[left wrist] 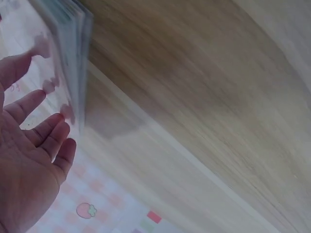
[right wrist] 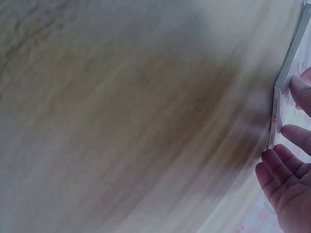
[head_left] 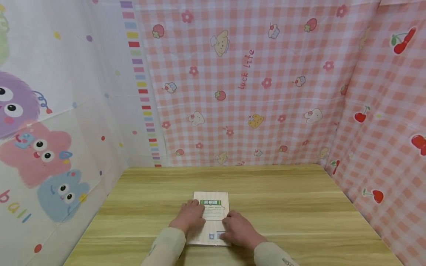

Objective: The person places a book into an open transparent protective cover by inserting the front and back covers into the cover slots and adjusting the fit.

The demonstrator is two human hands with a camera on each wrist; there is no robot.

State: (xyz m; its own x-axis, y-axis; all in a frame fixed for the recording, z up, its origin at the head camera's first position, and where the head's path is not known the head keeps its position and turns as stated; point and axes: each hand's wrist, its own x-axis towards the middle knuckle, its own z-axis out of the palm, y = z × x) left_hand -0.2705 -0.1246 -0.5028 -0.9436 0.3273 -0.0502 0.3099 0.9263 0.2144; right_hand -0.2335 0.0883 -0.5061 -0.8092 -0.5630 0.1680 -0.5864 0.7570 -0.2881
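Note:
A thin book [head_left: 212,215] lies flat on the wooden table, its pale cover up, with a green title band, small print and a QR code near the bottom. My left hand [head_left: 190,218] rests on its left side, fingertips touching the cover. On the right side my right hand [head_left: 241,231] touches the lower edge and corner. The left wrist view shows the book's page edges [left wrist: 77,63] beside relaxed left fingers [left wrist: 33,104]. In the right wrist view the printed spine [right wrist: 275,109] is beside my right fingers [right wrist: 279,165]; part of that hand is cut off.
The wood-grain table [head_left: 293,207] extends around the book on all sides. A pink checked cloth [head_left: 246,85] hangs behind it and another cherry-print cloth [head_left: 382,147] on the right. A white cartoon-print sheet [head_left: 90,122] hangs at the left.

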